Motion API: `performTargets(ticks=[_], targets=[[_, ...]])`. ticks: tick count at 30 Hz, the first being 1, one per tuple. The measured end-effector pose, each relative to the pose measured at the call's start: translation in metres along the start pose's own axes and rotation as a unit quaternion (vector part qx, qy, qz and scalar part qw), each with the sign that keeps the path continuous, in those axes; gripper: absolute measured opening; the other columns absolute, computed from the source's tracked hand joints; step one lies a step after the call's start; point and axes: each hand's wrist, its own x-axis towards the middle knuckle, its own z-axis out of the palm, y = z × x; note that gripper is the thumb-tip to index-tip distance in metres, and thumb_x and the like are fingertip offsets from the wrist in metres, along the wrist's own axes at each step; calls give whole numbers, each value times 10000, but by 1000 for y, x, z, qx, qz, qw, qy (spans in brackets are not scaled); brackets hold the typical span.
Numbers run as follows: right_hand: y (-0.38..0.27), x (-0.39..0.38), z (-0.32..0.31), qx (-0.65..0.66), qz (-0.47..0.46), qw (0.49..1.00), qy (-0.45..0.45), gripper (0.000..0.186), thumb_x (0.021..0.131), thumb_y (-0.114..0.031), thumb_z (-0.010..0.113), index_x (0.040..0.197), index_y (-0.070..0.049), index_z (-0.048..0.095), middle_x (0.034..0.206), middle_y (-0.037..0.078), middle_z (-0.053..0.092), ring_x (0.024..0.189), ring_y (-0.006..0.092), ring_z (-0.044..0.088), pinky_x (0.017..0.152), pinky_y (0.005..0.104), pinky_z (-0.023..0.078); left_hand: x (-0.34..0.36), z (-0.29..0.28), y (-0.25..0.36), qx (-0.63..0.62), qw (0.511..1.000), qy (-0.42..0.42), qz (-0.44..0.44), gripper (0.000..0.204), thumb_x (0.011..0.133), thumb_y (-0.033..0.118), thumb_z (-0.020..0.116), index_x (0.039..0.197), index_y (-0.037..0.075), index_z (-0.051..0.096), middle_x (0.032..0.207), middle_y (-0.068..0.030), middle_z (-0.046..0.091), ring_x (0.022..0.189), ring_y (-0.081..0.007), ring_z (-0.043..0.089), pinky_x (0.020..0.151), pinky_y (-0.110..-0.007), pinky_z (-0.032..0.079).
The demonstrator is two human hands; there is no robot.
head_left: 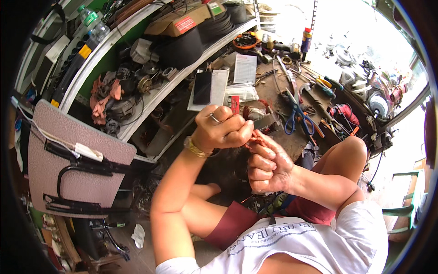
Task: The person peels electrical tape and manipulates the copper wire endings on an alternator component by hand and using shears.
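Observation:
My left hand [223, 129], with a ring and a gold-coloured watch at the wrist, is closed in a fist. Its fingertips meet my right hand [269, 166], also closed, over a small bundle of reddish copper wire [254, 139]. Both hands grip this bundle, though most of it is hidden by the fingers. Just beyond them sits a grey metal core [267, 121] with reddish copper windings. A small red piece [235, 104] shows above my left knuckles; I cannot tell whether it lies behind or is held.
Blue-handled scissors [299, 119] lie right of the core, near pliers [325, 82] and other tools. A phone [202, 87] rests on papers farther back. Shelves of motor parts [145, 84] rise at left, above a tilted chair [75, 164]. A spray can [306, 40] stands at the back.

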Motion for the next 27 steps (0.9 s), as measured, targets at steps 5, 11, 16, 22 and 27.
performTargets(ticks=[5, 11, 16, 22, 27], targets=[[-45, 2, -2, -331, -83, 931, 129, 552, 1005, -599, 337, 840, -117, 552, 541, -30, 334, 468, 97, 280, 474, 263, 250, -27, 5, 14, -41, 968, -117, -219, 113, 826, 202, 687, 904, 157, 620, 730, 17, 590, 660, -211, 587, 533, -336, 473], [-61, -11, -18, -660, -140, 686, 273, 542, 1023, -520, 392, 1226, -66, 609, 882, 42, 644, 788, 149, 605, 695, 277, 480, -63, -13, 44, -254, 764, -143, -575, 206, 958, 232, 621, 930, 30, 588, 676, -86, 576, 598, -197, 554, 560, -318, 431], [-85, 7, -18, -641, -279, 662, 267, 543, 1019, -509, 417, 1194, -39, 623, 1050, 59, 662, 956, 172, 628, 845, 332, 484, -65, -8, 57, -344, 704, -107, -611, 220, 968, 221, 619, 933, 7, 578, 632, -50, 479, 620, -87, 375, 553, -270, 378], [-72, 35, -19, -661, -224, 653, 293, 494, 1050, -426, 399, 1027, -20, 679, 891, 53, 673, 813, 130, 643, 707, 264, 492, -54, 1, 66, -191, 802, -137, -549, 139, 946, 153, 604, 970, 21, 570, 818, -190, 664, 780, -413, 635, 603, -426, 482], [-52, 45, -31, -759, -314, 497, 280, 466, 1049, -329, 432, 878, 33, 670, 726, 121, 682, 634, 178, 644, 548, 305, 490, -62, 6, 73, -217, 786, -103, -569, 144, 974, 150, 548, 1000, 8, 559, 785, -217, 636, 738, -424, 623, 586, -440, 459]])
